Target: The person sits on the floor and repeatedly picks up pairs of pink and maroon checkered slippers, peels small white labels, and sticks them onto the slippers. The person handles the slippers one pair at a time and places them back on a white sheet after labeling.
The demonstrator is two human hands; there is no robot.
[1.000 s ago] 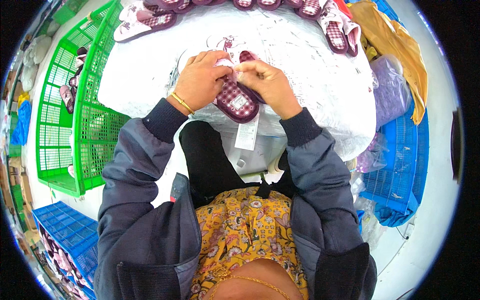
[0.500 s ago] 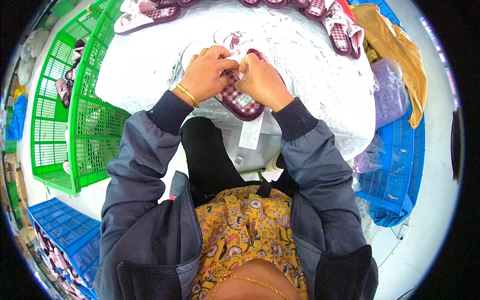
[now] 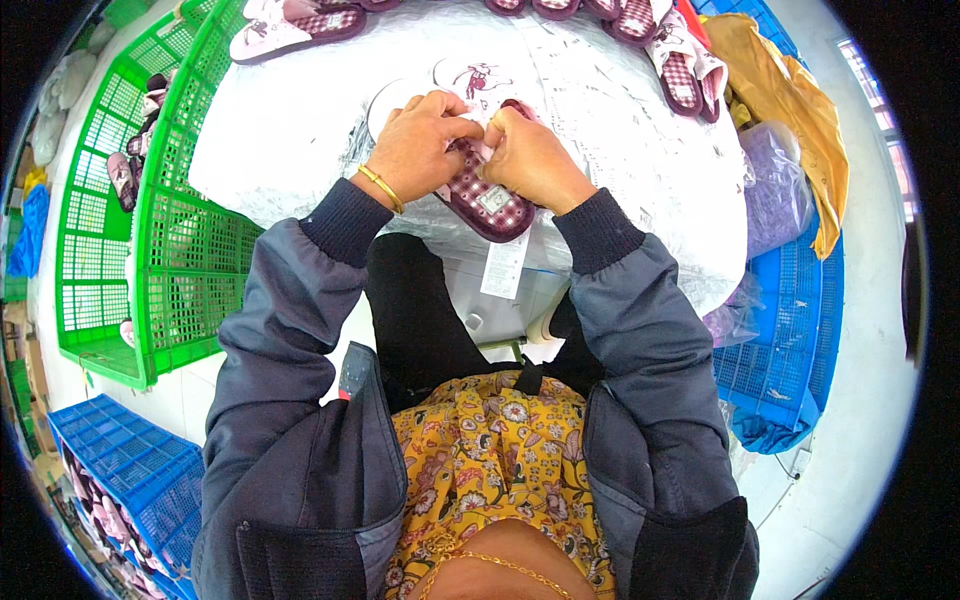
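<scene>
A slipper [image 3: 500, 215] with a maroon checked insole and dark rim lies at the near side of the white-covered table, its heel toward me. My left hand [image 3: 424, 142] is closed at its left side, fingers pinching near the pale upper. My right hand [image 3: 540, 165] is closed at the other side, thumb and forefinger pressed together on the upper. Whatever small thing may be between the fingertips is hidden. Just beyond my hands shows a pale upper with a maroon printed figure [image 3: 478, 82]. A white paper tag [image 3: 502, 270] hangs below the heel.
More checked slippers [image 3: 682, 80] line the table's [image 3: 640, 200] far edge. Green plastic crates [image 3: 185, 240] stand at the left, a blue crate [image 3: 125, 450] of slippers at lower left. Blue crates [image 3: 775, 330], a clear bag [image 3: 775, 190] and yellow-brown sheeting [image 3: 790, 90] are at right.
The view has shifted slightly. Both hands stay at the slipper in nearly the same pinching pose, with only a small movement of the fingers.
</scene>
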